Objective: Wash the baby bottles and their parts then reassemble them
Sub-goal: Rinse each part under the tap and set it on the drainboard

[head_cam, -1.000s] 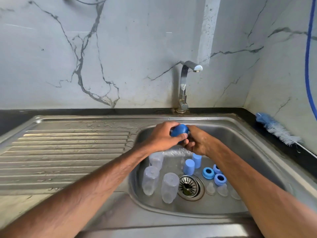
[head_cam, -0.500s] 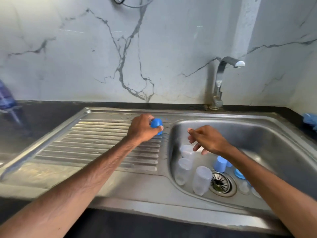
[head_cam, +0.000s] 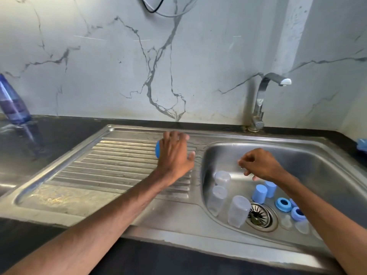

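My left hand [head_cam: 174,153] is palm-down on the ribbed drainboard [head_cam: 111,165], its fingers curved over a blue cap [head_cam: 157,149] that peeks out at its left side; the thumb sticks out to the right. My right hand [head_cam: 258,164] hovers over the sink basin [head_cam: 317,165] with loosely curled fingers and nothing visible in it. In the basin stand three clear bottles [head_cam: 238,211] upside down, two light-blue caps [head_cam: 260,193], blue screw rings [head_cam: 283,204] and clear teats [head_cam: 287,222] by the drain [head_cam: 259,216].
The tap [head_cam: 264,100] rises behind the basin against the marble wall. A blue bottle [head_cam: 12,104] stands on the dark counter at far left. A blue brush tip [head_cam: 362,144] shows at the right edge.
My left hand carried the blue cap from over the basin leftward onto the drainboard. My right hand let go of it and stayed over the basin. The view turned left.
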Tool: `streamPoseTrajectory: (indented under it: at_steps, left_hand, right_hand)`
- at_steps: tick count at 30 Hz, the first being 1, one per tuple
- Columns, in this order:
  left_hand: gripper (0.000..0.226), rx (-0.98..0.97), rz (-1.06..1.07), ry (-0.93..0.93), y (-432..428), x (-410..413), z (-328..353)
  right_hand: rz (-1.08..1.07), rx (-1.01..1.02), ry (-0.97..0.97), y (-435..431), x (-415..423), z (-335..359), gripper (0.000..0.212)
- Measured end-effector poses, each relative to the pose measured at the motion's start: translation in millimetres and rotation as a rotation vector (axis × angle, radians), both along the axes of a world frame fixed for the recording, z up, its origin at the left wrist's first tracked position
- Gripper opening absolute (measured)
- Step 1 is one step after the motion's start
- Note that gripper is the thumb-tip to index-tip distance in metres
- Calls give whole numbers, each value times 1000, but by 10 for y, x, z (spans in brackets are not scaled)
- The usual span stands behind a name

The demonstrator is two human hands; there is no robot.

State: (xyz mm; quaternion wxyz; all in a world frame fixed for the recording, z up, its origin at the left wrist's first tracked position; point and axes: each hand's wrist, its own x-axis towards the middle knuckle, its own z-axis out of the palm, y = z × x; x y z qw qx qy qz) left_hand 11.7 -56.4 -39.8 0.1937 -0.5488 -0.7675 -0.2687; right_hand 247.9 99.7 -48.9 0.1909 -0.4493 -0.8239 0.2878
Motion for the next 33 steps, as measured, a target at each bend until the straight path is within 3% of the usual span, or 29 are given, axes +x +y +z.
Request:
streamPoseTrajectory:
  at_steps: [4,6,9,11,13,15,20,25,28,31,33]
  left_hand:
    - [31,-48,-242,21,345,612,-52]
    - [26,-92,-319,42,536,882,-79]
    - [24,-169,-381,113,746,1207,-117]
    - [22,-192,-400,125,839,1325,-155]
    - [20,-179,-411,121,890,1370,-210]
    - [18,-149,-421,129,923,1363,-268]
    - [14,-142,-419,88,1006,1255,-364]
    - [18,-147,-396,48,966,1233,-312]
    - [31,-105,-394,47,1021,1223,-250]
    - [64,-71,-381,265,1237,1230,-110]
    - [78,-44,-366,428,1416,1275,79]
  right_hand:
    - [-7,61,-115,196,196,-99,19]
    - [-10,107,-232,301,297,-175,6]
    - [90,116,-566,441,353,-415,60]
    - [170,131,-781,501,325,-568,75]
    - [220,213,-901,533,288,-677,68]
    - [207,278,-900,531,248,-702,52]
    - [167,231,-785,575,199,-672,49]
    - [81,150,-482,621,341,-511,33]
    - [-70,140,-195,604,429,-327,29]
    - [-265,113,150,558,484,-185,44]
    - [-329,94,279,531,523,-128,51]
